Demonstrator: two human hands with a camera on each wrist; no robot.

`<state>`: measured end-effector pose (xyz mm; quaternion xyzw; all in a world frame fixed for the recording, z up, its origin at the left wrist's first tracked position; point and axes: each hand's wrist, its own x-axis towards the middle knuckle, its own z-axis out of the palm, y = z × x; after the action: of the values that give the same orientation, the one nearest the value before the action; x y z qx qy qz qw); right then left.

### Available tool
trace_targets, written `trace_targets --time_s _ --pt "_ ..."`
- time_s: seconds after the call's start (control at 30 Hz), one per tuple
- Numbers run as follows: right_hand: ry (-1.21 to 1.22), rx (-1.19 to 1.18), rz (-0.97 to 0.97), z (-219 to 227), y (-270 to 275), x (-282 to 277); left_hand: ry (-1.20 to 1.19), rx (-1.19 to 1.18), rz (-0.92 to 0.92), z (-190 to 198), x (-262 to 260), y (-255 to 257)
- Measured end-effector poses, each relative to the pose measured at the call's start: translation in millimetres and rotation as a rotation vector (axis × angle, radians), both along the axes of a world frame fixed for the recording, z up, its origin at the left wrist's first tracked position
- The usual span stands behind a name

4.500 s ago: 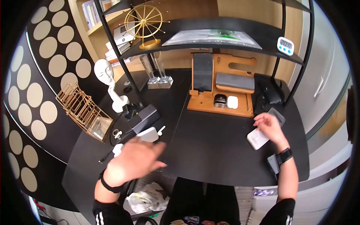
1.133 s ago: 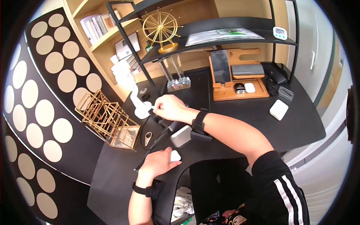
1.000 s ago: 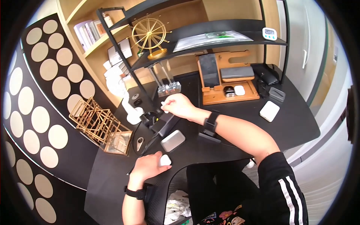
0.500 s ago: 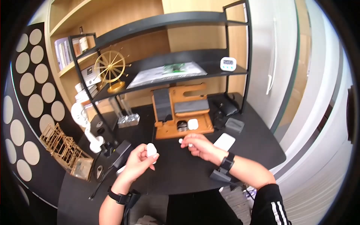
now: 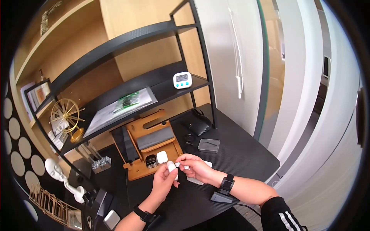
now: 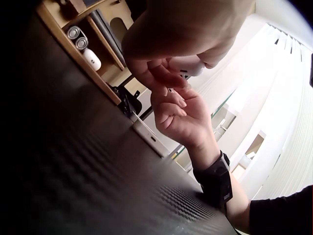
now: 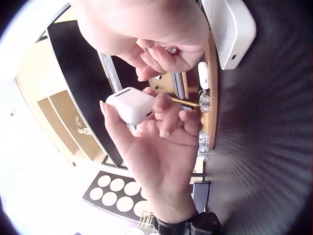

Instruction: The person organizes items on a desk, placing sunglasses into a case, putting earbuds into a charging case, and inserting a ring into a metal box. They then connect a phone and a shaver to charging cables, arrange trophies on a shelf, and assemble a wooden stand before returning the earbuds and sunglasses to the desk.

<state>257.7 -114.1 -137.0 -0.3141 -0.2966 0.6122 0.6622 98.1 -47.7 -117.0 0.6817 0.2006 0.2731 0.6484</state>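
Note:
In the head view, my left hand (image 5: 163, 184) holds a white earbud charging case (image 5: 172, 169) upright between thumb and fingers. The right wrist view shows the same case (image 7: 131, 105) from its hinge side. Just right of it, my right hand (image 5: 199, 170) pinches a white earbud (image 5: 177, 164) at the fingertips. A second earbud (image 5: 187, 167) is tucked in its curled fingers, a metal stem tip (image 7: 171, 50) showing in the right wrist view. The hands are close together above the black desk (image 5: 246, 154), in front of a wooden stand.
The wooden stand (image 5: 135, 175) carries a phone, a grey case and another white earbud case (image 5: 162, 157). A white power bank (image 5: 195, 181) lies partly under my right hand. Behind are a small clear-lidded box (image 5: 209, 145), a black pouch (image 5: 199, 125) and a shelf with a timer (image 5: 182, 80).
The left hand has lifted the charging case off the desk and brought it to the middle. The right hand has come from the left side with the earbuds. The head view has turned right.

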Motion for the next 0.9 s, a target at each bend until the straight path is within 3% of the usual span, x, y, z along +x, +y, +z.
trace_targets --time_s 0.07,0.13,0.23,0.6,0.67,0.9 --pt "0.014 0.011 -0.053 -4 0 1 0.064 0.002 -0.042 -1 0 3" --pt "-0.026 0.016 -0.117 -7 -1 1 0.214 -0.169 -0.173 -4 -3 9" --pt "-0.121 -0.010 -0.195 -10 -1 -2 0.240 -0.260 -0.239 -11 -10 8" --pt "-0.331 -0.048 -0.165 -13 -3 -14 0.231 -0.301 -0.126 -19 -8 -1" --pt "-0.456 0.050 -0.255 -19 0 -17 0.269 -0.253 -0.187 -20 -9 1" --pt "-0.446 0.036 -0.171 -13 -3 -16 0.233 -0.272 -0.206 -20 -9 -1"
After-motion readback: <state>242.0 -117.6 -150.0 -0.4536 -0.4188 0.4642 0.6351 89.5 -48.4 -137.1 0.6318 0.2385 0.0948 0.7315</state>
